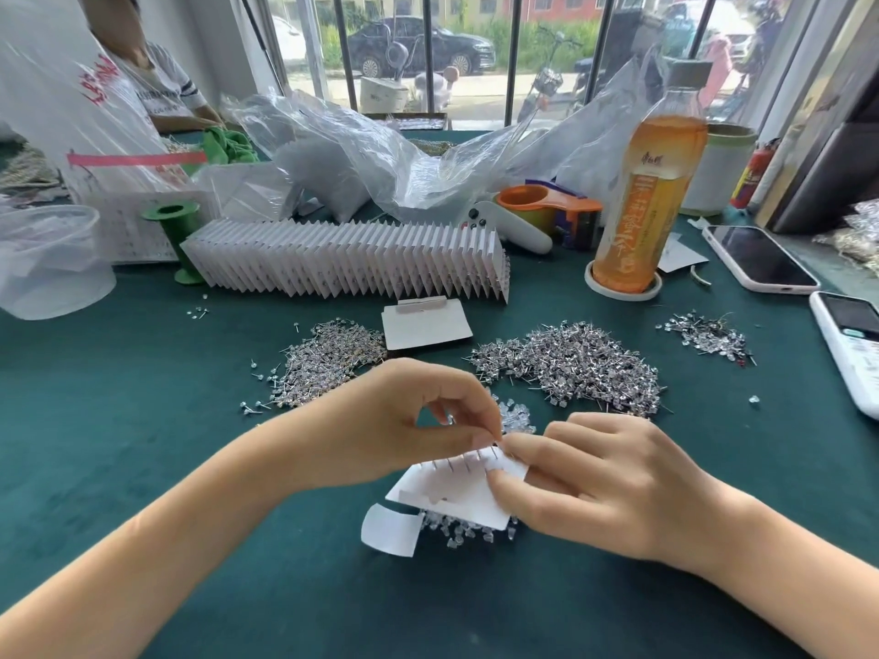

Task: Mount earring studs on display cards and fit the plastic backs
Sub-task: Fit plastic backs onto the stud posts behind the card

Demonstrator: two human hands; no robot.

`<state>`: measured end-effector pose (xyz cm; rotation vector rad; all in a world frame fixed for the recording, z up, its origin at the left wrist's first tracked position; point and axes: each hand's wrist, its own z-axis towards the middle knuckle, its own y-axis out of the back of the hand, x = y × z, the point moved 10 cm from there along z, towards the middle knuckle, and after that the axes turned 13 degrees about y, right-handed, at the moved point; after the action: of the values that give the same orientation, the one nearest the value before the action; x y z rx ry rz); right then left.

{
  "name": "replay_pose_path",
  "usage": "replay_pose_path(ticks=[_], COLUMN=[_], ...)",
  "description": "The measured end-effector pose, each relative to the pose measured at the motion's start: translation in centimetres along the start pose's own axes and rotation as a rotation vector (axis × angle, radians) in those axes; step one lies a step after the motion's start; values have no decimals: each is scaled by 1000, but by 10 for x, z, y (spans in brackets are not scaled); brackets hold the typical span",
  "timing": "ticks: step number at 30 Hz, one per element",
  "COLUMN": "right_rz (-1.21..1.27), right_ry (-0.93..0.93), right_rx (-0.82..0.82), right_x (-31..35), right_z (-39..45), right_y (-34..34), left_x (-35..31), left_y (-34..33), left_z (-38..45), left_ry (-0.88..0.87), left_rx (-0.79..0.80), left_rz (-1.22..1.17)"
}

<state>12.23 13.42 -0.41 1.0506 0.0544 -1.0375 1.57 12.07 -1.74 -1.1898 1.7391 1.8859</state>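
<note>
Holding a small white paper display card [456,492] just above the dark green felt tabletop [142,373], my left hand [404,420] pinches its upper edge w/ thumb and forefinger, where a row of thin metal stud posts [468,461] sticks up through the card. My right hand [604,482] grips the card's right side, forefinger and thumb closed near the last post; can't tell if a back sits between the tips. Clear plastic earring backs [463,527] lie scattered under and just behind the card, and a curled white paper slip [390,527] touches its lower left corner.

Beyond the hands: two big heaps of silver earring studs [580,368], a smaller heap far right, and a blank card [425,325] between the heaps. Behind that, a long fanned row of finished white cards [352,259].

Writing: the amber tea bottle [649,192] has a yellow label w/ Chinese characters, too small for me to read. Red letters on the white plastic bag [71,88] at left are partly cut off, illegible. Two phones [761,259] lie at right, screens dark.
</note>
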Motion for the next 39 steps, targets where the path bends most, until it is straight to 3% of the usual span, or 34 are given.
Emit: replay_pose_path(ticks=[39], right_rz=[33], right_ry=[-46], right_rx=[94], right_x=[-1], right_z=[0], right_y=[-6], left_x=[0], left_y=[-2], left_z=[-1], left_ry=[20], left_rx=[-22], left_rz=[60])
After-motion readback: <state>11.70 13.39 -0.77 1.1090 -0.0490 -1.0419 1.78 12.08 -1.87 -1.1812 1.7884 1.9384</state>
